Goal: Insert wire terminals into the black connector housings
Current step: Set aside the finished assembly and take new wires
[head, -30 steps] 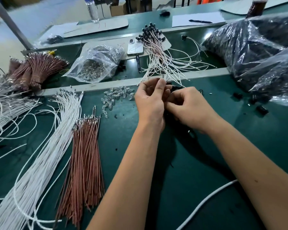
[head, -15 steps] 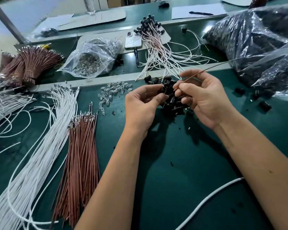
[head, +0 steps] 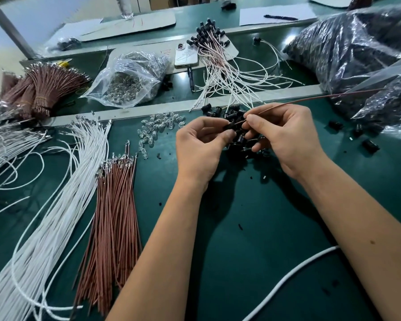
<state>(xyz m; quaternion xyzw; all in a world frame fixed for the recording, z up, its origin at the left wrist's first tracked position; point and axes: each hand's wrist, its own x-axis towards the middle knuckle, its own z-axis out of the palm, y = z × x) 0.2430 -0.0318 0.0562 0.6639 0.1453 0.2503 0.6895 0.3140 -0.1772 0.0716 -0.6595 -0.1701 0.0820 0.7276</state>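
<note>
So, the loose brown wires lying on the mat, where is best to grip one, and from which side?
Probably near the far end of the brown wires, just behind the metal tips, coming from above. There the ends fan apart slightly, so one can be pinched alone; lower down the strands lie packed together. The left hand is nearer.

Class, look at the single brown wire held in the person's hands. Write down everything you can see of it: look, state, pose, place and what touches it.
The brown wire is one thin, reddish-brown insulated strand, nearly straight. It runs from the right hand, which pinches it near its left end, up and rightward over the green table towards the plastic bags. Its left tip meets a small black housing held by the left hand. Whether the terminal is seated cannot be told.
</note>
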